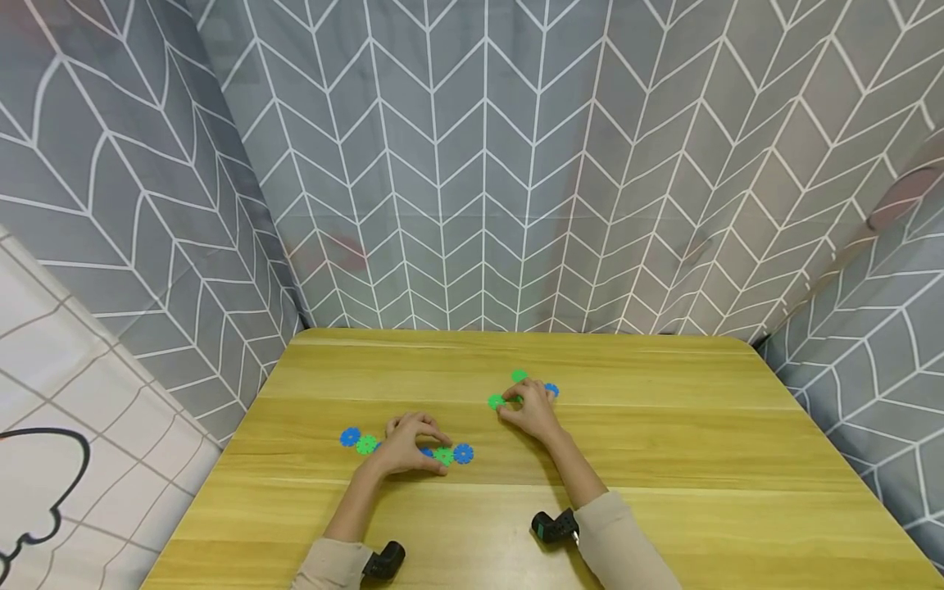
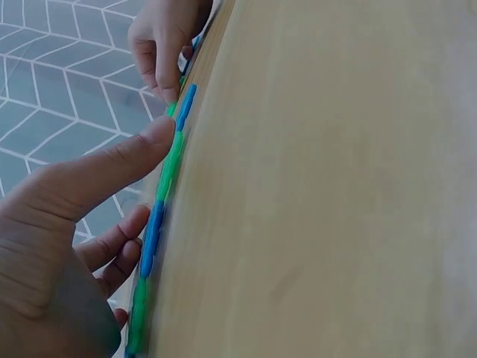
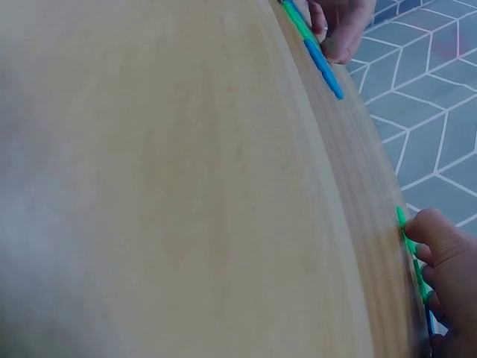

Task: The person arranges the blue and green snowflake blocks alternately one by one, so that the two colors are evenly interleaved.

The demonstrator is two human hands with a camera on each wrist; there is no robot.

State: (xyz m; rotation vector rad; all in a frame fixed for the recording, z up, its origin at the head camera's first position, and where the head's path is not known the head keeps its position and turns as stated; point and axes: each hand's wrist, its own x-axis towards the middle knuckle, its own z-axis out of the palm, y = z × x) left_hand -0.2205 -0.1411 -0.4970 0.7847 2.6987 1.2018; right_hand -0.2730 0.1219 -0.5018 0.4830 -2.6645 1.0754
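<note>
A row of blue and green notched discs lies on the table, its right end a blue disc [image 1: 463,453] beside a green disc [image 1: 443,456]. Over the row's middle is my left hand [image 1: 401,447], thumb and fingers apart on its two sides, hiding some discs. In the left wrist view the thumb of my left hand [image 2: 82,194] touches the row's edge by a green disc [image 2: 170,165]. Farther right, my right hand [image 1: 534,414] pinches a green disc [image 1: 496,401] between thumb and forefinger; its palm covers part of that group.
Another green disc [image 1: 519,375] and a blue disc [image 1: 551,389] lie just beyond my right hand. The wooden table [image 1: 664,459] reaches back to a patterned grey curtain [image 1: 457,164]. Black wrist cameras sit at both sleeves.
</note>
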